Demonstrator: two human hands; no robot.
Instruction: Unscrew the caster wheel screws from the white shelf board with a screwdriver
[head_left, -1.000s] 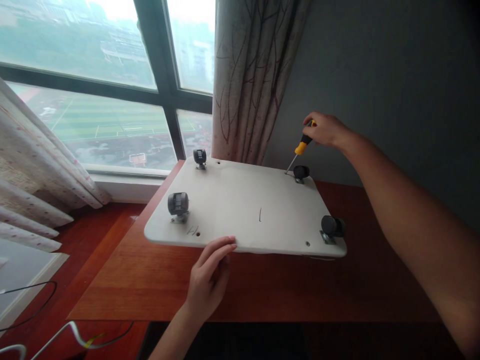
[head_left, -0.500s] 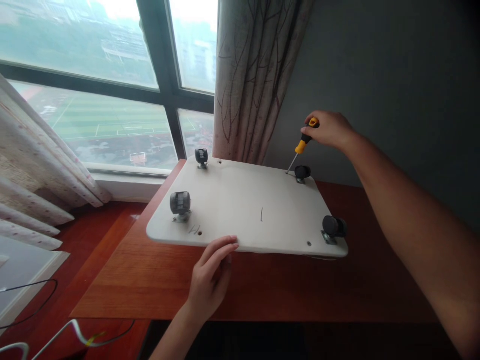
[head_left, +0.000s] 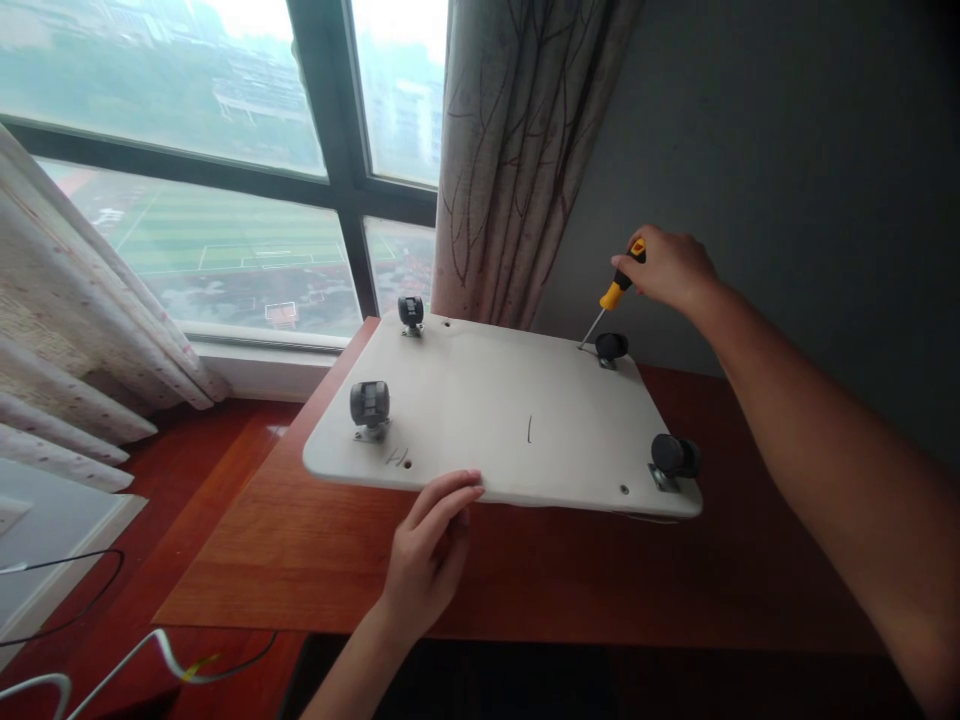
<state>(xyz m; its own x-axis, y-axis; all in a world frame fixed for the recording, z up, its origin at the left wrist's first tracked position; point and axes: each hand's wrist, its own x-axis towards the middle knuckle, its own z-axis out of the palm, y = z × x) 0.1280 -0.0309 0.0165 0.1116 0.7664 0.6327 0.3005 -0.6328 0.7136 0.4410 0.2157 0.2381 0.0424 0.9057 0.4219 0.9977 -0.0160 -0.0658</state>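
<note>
A white board (head_left: 487,400) with rounded corners lies on the table, a dark swivel caster at each corner. My right hand (head_left: 675,265) is closed around the yellow and black handle of a screwdriver (head_left: 612,292). Its shaft slants down to the left, and the tip meets a hole near the board's far edge, just left of the far right caster (head_left: 611,347). My left hand (head_left: 431,545) holds the board's near edge, fingertips on top and thumb below. Other holes (head_left: 407,464) and pencil marks (head_left: 529,430) show on the board.
The reddish-brown wooden table (head_left: 255,560) extends past the board. A window (head_left: 247,240) and patterned curtains (head_left: 502,170) stand behind, with a grey wall (head_left: 810,200) at the right. White and black cables (head_left: 165,655) hang at lower left.
The whole view has shifted slightly, moving the scene a little to the right. Both hands keep their holds, and the screwdriver tip stays at the same hole.
</note>
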